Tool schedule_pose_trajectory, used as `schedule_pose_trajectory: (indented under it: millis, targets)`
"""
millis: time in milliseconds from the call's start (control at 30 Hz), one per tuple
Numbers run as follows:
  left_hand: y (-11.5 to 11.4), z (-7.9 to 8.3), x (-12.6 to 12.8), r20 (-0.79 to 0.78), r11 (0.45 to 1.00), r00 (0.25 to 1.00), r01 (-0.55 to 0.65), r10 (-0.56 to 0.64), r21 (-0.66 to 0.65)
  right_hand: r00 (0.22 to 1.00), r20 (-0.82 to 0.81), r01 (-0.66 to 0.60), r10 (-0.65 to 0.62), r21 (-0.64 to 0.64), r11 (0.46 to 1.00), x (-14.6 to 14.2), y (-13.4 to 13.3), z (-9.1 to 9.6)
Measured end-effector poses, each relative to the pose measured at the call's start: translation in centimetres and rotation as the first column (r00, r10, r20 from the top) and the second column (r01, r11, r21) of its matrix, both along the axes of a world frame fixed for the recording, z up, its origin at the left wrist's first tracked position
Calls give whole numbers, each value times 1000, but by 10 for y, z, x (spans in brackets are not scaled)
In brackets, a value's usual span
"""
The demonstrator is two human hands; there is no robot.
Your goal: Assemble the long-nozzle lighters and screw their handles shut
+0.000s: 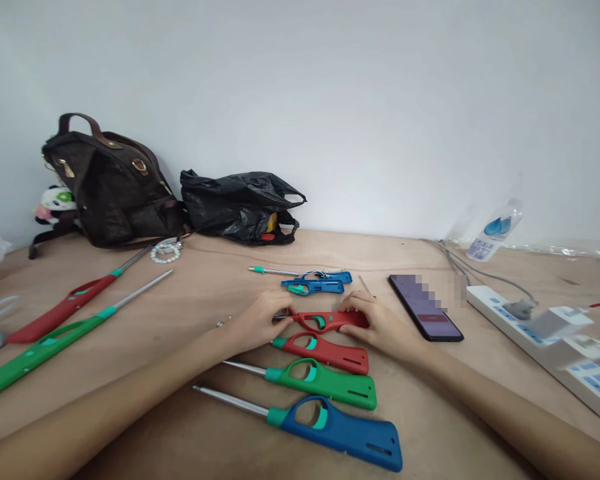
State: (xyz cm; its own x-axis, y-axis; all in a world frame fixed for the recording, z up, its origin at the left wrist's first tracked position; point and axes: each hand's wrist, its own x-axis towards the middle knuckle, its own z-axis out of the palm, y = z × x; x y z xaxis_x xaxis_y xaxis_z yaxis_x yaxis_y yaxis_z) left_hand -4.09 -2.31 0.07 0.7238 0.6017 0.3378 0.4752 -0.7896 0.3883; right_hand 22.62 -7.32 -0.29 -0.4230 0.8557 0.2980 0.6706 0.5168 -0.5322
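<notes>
A red gas lighter [333, 321] with a green trigger lies crosswise between my hands. My left hand [263, 319] pinches its front end, and its fingers cover that part. Around the rear of the handle, my right hand [377, 325] has its thumb and fingers closed. Just nearer to me is a second red lighter [347, 354], then a green lighter [343, 389] and a blue lighter [353, 435], all with their handles to the right. Beyond my hands lies an opened blue lighter [325, 287], its casing halves apart and a metal tube [280, 271] with wires beside it.
At left lie a long red lighter [63, 310] and a long green lighter [45, 347]. A dark backpack [113, 193], a black plastic bag [225, 203] and a bead bracelet [165, 251] stand behind. At right are a phone [425, 310], a power strip [510, 327] and a bottle [495, 230].
</notes>
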Motion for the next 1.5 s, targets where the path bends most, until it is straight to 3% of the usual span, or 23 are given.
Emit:
schedule_pose_trajectory:
  millis: [267, 567, 767, 967, 1167, 1333, 1400, 1500]
  targets:
    - [-1, -1, 3, -57, 998, 998, -8, 12, 65, 999, 26, 19, -19, -24, 1000, -2, 0, 1]
    - [-5, -1, 8, -234, 924, 972, 100, -11, 370, 998, -23, 54, -56, -81, 995, -3, 3, -4]
    - [-5, -2, 11, -249, 930, 968, 87, 5, 356, 997, -41, 66, -70, -94, 993, -2, 4, -9]
    - [-2, -2, 12, -297, 917, 955, 107, 13, 385, 998, -36, 44, -48, -99, 994, -1, 5, -3]
    - [8, -1, 6, -367, 809, 929, 252, -49, 531, 988, -33, -153, 150, -243, 958, 3, 16, 5]
    - [7, 11, 2, -322, 696, 944, 279, -73, 662, 994, 39, -89, 102, -252, 964, 1, 16, 12]
    - [4, 17, 2, -287, 718, 955, 251, -75, 650, 994, 91, -46, 64, -191, 981, 0, 14, 13]
    - [2, 22, 6, -196, 849, 980, 120, -19, 514, 985, 173, 18, -7, -61, 998, -2, 10, 14]
